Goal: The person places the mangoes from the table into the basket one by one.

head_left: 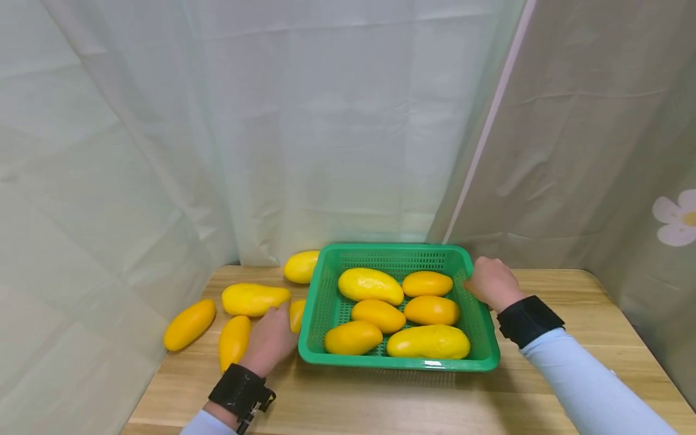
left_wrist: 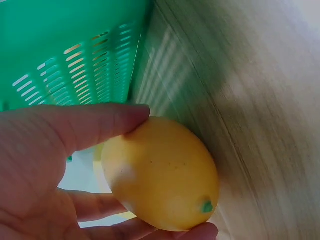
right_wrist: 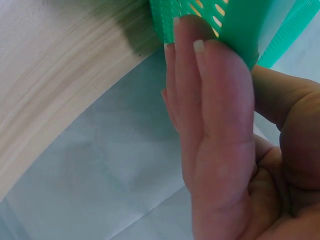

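Observation:
A green plastic basket (head_left: 399, 360) with slotted walls stands on the wooden table, holding several orange mangoes (head_left: 377, 316) and two larger, longer yellow fruits (head_left: 428, 342). Just left of the basket, my left hand (head_left: 274, 335) grips a mango (left_wrist: 162, 172) with a green stem end, thumb on one side and fingers curled round the other. At the basket's right side, my right hand (head_left: 493, 283) pinches the rim; in the right wrist view its fingers (right_wrist: 225, 100) lie along the outer wall while the thumb goes behind the rim.
More fruit lies left of the basket: an orange mango (head_left: 190, 325) at the table's left edge, another mango (head_left: 235, 341) by my left wrist, a long yellow fruit (head_left: 252, 299), and a yellow fruit (head_left: 301, 267) partly behind the basket. Pale curtains (head_left: 353, 121) hang behind the table.

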Demonstrator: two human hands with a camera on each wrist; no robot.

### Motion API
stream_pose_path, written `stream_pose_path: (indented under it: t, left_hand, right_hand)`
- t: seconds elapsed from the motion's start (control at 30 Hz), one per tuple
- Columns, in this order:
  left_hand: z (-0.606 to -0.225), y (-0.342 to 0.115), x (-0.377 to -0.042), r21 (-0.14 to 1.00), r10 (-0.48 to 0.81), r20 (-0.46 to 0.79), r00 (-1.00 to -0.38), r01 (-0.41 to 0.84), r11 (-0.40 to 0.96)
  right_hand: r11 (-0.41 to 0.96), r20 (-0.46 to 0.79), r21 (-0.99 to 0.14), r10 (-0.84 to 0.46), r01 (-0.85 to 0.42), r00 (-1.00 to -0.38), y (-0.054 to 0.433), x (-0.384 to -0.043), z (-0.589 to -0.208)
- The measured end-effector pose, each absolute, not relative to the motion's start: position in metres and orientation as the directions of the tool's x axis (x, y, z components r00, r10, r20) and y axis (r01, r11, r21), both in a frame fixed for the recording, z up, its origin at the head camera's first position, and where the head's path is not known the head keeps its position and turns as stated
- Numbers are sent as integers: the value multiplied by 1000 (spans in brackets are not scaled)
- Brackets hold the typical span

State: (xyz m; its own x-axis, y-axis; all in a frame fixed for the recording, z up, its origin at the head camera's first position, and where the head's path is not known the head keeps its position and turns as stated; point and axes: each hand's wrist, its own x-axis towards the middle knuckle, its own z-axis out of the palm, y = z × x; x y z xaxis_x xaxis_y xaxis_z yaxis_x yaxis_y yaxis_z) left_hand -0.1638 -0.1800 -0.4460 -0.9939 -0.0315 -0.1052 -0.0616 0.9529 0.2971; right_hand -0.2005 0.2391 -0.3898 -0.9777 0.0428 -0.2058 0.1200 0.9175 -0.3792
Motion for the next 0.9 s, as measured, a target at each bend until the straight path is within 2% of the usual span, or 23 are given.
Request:
stream_pose_path:
  t: [0.2, 0.4, 0.6, 0.73, 0.9]
  left_hand:
    - [-443, -180, -160, 342, -46, -133, -990, -89, 936]
    - [-441, -184, -158, 337, -49, -97, -994, -79, 938]
    - [-431, -196, -159, 324, -94, -94, -991, -120, 938]
    - [-415, -201, -160, 338, -105, -18, -994, -104, 935]
    - [-389, -199, -161, 359, -97, 183, -978, -25, 933]
  right_hand:
    - [916, -205, -384, 42, 120, -978, 240, -200, -390]
    - [911, -210, -393, 41, 123, -977, 240, -199, -391]
    - [924, -194, -367, 37, 107, -980, 240, -201, -390]
    - [928, -197, -355, 42, 111, -980, 239, -202, -390]
    - [927, -202, -356, 46, 117, -978, 239, -202, -390]
